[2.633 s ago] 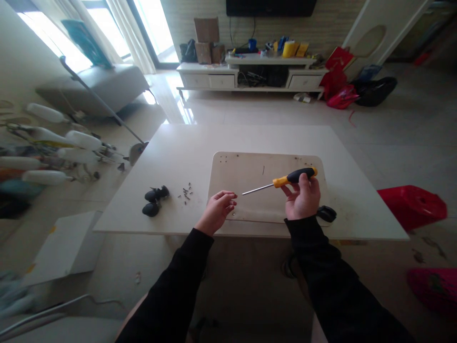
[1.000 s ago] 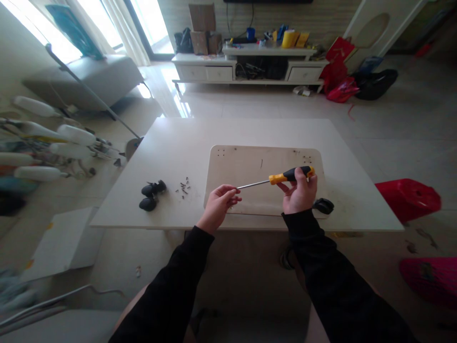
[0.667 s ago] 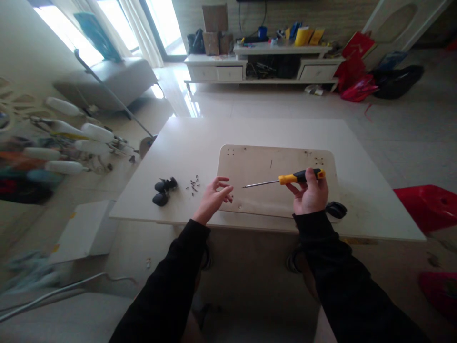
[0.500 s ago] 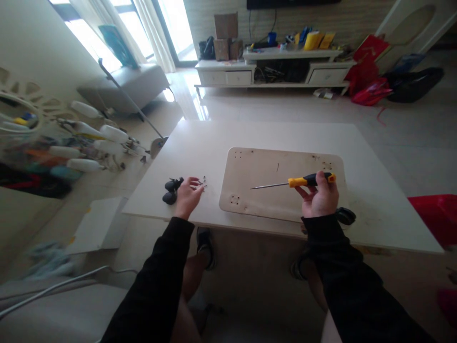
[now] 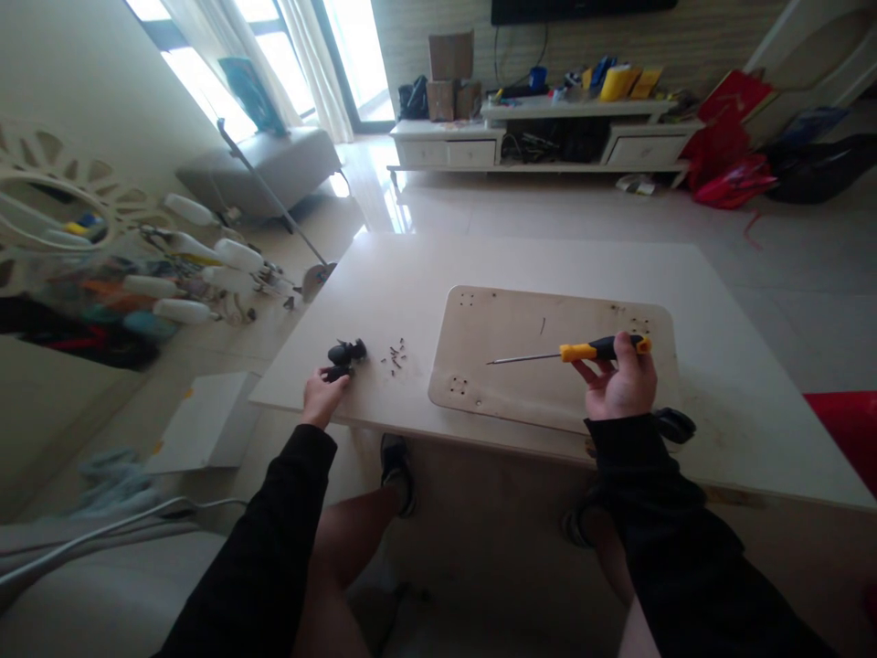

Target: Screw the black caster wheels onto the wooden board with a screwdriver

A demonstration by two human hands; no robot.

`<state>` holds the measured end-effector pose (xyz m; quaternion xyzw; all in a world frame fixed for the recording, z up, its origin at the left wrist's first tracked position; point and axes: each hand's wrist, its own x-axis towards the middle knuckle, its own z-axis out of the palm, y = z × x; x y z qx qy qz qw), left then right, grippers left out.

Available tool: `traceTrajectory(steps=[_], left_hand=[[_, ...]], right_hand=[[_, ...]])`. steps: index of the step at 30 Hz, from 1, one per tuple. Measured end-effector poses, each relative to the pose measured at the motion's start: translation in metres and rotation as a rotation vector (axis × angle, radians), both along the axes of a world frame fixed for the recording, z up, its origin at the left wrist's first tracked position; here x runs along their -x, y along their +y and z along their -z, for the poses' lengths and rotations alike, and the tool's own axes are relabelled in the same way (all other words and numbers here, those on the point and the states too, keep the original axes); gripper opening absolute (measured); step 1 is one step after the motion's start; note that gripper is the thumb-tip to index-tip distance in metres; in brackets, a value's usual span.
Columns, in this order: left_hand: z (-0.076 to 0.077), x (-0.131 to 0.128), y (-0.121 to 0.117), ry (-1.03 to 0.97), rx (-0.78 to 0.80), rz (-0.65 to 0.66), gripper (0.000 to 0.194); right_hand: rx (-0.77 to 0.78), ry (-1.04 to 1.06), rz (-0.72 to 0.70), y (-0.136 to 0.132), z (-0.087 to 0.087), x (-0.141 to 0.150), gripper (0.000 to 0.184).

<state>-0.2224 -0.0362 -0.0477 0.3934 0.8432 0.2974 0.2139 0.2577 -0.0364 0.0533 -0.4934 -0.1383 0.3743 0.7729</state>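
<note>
At the table's left end, my left hand [image 5: 322, 398] has its fingers closed round a black caster [image 5: 337, 374]. Just behind it lies another dark caster [image 5: 347, 351]. Several small screws [image 5: 396, 357] are scattered between the casters and a beige board [image 5: 507, 384] with rounded corners. Groups of small holes show at some of the board's corners. Over the board, my right hand [image 5: 622, 379] grips a yellow-and-black screwdriver [image 5: 581, 351], its shaft pointing left. A black rounded object [image 5: 675, 424], partly hidden by my right sleeve, is by the board's near right corner.
The white table [image 5: 548, 260] has its near edge right above my legs. A white box [image 5: 209, 420] stands on the floor at the left. Beyond the table is a white TV cabinet [image 5: 445, 151] with boxes and tools on it. Something red [image 5: 840, 439] stands at the right.
My left hand has moved from the screws leftward to the near caster and closed on it. The right hand still holds the screwdriver over the board. The view has shifted slightly.
</note>
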Motion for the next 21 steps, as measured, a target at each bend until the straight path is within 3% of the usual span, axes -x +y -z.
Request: traceTrajectory(steps=[4, 7, 11, 15, 21], left_hand=[[-0.003, -0.002, 0.0, -0.115, -0.035, -0.045, 0.051], [-0.014, -0.004, 0.003, -0.089, -0.094, -0.021, 0.057], [-0.036, -0.023, 0.007, -0.11, -0.24, 0.205, 0.058], [-0.053, -0.07, 0.005, -0.298, -0.337, 0.479, 0.051], [-0.045, -0.136, -0.005, -0.402, -0.414, 0.74, 0.042]], right_hand=[[-0.003, -0.011, -0.005, -0.001, -0.001, -0.001, 0.059], [-0.003, -0.011, -0.008, 0.0, -0.001, -0.003, 0.06], [0.003, -0.016, -0.026, 0.0, -0.001, -0.002, 0.064], [0.001, -0.032, -0.044, -0.004, 0.0, 0.003, 0.064], [0.003, -0.065, -0.095, -0.012, 0.004, 0.014, 0.063]])
